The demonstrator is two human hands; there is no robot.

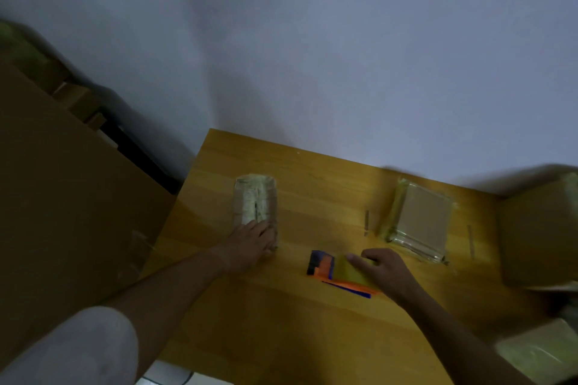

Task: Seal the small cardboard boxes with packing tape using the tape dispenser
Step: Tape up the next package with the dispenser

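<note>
My left hand (253, 239) rests flat on the near end of the box (256, 203). My right hand (383, 269) grips the dispenser (339, 272); the box may slide if I pull tape carelessly

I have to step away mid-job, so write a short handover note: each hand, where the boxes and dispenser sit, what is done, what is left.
Left hand: fingers laid flat on the near end of the narrow taped box, table's left side.
Right hand: holds the tape roll on the tape dispenser at table centre.
Square box sits far right, tape visible along its edges.
Done: both boxes carry tape.
Left: frame too blurred to tell whether the seams are fully sealed; check them.
</note>
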